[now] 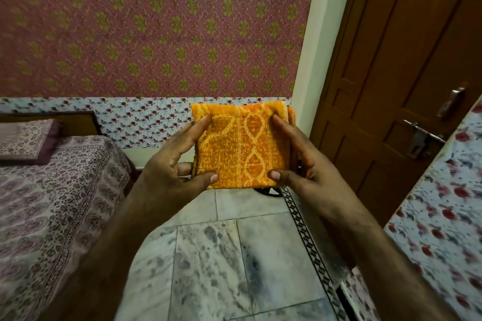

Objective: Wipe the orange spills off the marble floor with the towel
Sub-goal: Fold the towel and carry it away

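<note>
Filling the centre of the head view, a folded orange towel (242, 146) is held in the air between both hands, above the marble floor (208, 255) and not touching it. The towel is folded to a thick, roughly square pad. A woven pattern of paler yellow ovals and bands is seen on its face, and stacked layers show at its right edge.

The left hand (169, 167) is closed on the towel's left side: the thumb is pressed on the lower front, the index finger is laid up along the left edge, and the other fingers are curled behind. The right hand (302, 161) grips the right side in mirror fashion, thumb on the lower front and index finger stretched toward the upper corner.

Grey-veined white slabs are noted on the floor, with a black-and-white patterned border strip (307, 237) running along the right. A bed (52, 190) with a printed cover and a pillow (26, 141) stands at left. A brown wooden door (391, 86) with a metal latch (422, 135) is recorded at right, beside a floral cloth (443, 203).
</note>
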